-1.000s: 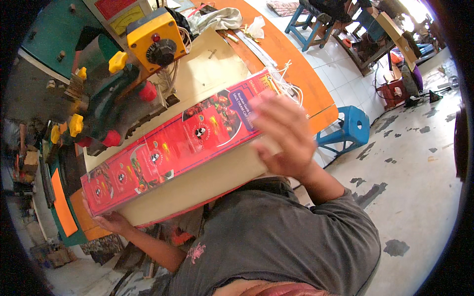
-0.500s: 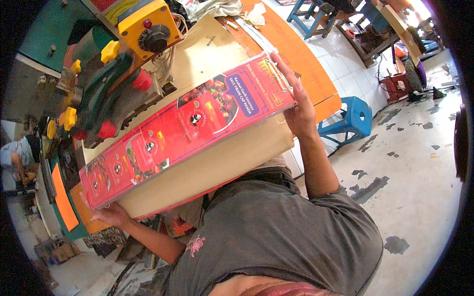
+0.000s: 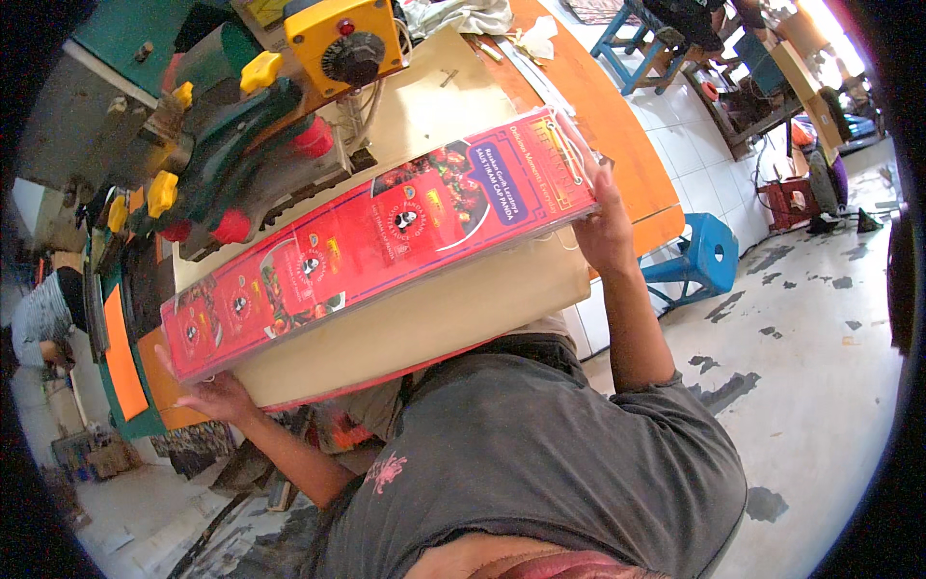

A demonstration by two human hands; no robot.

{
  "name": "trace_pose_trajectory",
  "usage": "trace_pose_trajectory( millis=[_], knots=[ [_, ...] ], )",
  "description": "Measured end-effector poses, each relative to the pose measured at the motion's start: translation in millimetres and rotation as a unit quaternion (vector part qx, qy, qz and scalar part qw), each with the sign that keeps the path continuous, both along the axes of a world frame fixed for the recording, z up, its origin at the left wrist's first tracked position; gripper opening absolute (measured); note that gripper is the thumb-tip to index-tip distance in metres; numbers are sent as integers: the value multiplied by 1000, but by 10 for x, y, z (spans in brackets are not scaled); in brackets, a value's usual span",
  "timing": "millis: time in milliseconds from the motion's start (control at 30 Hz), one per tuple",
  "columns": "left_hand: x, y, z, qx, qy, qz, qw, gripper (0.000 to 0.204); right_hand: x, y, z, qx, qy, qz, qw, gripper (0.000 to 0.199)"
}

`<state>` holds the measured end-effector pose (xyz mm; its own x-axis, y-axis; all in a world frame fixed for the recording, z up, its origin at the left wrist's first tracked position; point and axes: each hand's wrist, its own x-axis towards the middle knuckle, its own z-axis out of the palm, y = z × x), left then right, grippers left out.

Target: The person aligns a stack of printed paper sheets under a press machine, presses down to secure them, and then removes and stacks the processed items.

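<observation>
A long stack of red printed strips (image 3: 357, 253), seemingly covered in clear plastic, lies slantwise between my two hands over a pale tan work surface (image 3: 424, 343). Its left end rests in my left hand (image 3: 220, 398), whose fingers and thumb hold the corner, partly hidden underneath. My right hand (image 3: 610, 227) grips the opposite, farther end, fingers wrapped on its short edge. Beside that hand a thin white cord loop (image 3: 569, 159) hangs from the strip. A red edge (image 3: 386, 378) shows along the tan surface near my waist.
A machine with a yellow control box (image 3: 342, 48), yellow knobs (image 3: 162, 193) and red caps (image 3: 231, 227) stands just beyond the stack. An orange tabletop (image 3: 637, 154) extends right, with a blue stool (image 3: 709, 253) beside it. Another person (image 3: 48, 309) is at far left.
The view has shifted, so the machine and table appear farther right. Both hands still hold the stack, which lies at a slightly flatter slant. The person at far left has changed posture.
</observation>
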<state>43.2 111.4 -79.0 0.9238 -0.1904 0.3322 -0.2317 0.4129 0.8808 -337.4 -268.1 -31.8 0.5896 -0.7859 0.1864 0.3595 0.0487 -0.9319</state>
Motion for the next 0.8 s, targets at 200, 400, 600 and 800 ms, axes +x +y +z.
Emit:
trace_pose_trajectory(
  millis=[200, 400, 600, 800],
  knots=[
    [456, 350, -77, -110, 123, -96, 982, 94, 15, -323, -177, 41, 4, -6, 999, 90],
    [767, 401, -200, -55, 188, -164, 967, 80, 34, -469, -443, 211, -68, 52, 974, 75],
    [736, 405, -228, -69, 174, -203, 961, 70, 83, -605, -636, 214, -65, 73, 972, 72],
    [800, 470, -290, -14, 162, -169, 972, 66, -130, -711, -908, 204, -24, 62, 977, 70]
  ],
)
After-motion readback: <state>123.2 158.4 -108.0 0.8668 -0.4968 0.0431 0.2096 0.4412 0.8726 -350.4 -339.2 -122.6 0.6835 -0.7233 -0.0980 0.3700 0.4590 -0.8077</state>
